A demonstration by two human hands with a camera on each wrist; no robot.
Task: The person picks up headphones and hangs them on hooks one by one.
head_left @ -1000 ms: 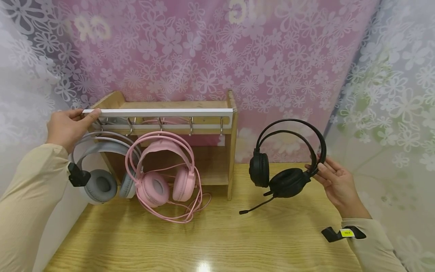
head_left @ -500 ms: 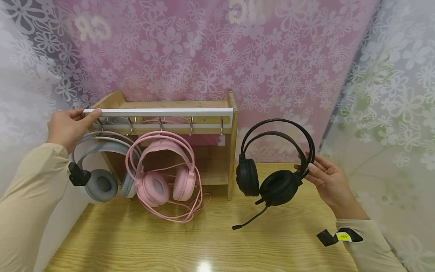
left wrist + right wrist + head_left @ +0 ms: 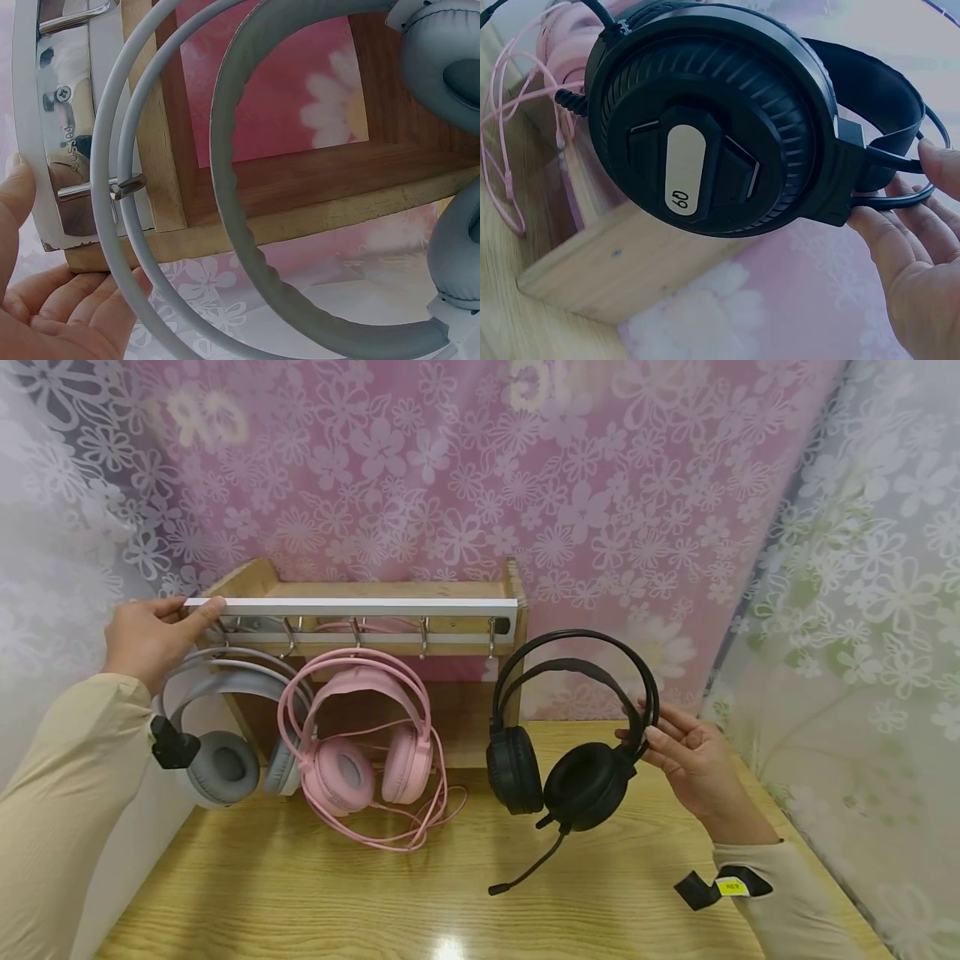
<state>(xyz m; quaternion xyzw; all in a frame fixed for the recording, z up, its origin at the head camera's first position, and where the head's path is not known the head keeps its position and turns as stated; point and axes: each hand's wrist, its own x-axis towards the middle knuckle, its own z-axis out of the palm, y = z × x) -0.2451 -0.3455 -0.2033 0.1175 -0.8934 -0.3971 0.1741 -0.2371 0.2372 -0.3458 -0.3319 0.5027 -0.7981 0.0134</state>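
From the head view, your right hand (image 3: 693, 760) carries the black headset (image 3: 573, 727) by the right side of its headband, fingers pinching the band, the earcups hanging in the air above the tabletop (image 3: 465, 893), toward its back edge, just in front of the wooden rack's (image 3: 513, 693) right post. The microphone boom (image 3: 525, 868) dangles low, so lift high enough that it clears the tabletop. Aim the top of the band at the free hook (image 3: 491, 635) at the right end of the white rail (image 3: 352, 607); keep the band level so both wires catch. Your left hand (image 3: 146, 639) grips the rail's left end, thumb on top; hold it firm there so that the rack does not tip. The grey headphones (image 3: 221, 727) and pink headphones (image 3: 360, 735) hang on the left hooks, with the pink cable (image 3: 420, 827) pooled on the tabletop; keep the boom out of it.

At the left wrist, your fingers (image 3: 60, 300) curl under the rail's end, thumb against its white edge, with the grey band looped over a metal hook (image 3: 124, 186).

At the right wrist, your fingertips (image 3: 885, 232) pinch the thin headband wires just beside the black earcup (image 3: 705, 127); a deeper hold would steady the swing.

Compared with a second ago, the black headset has travelled left from the right side of the tabletop to the rack's post, and the boom hangs lower. Your left hand has not moved.
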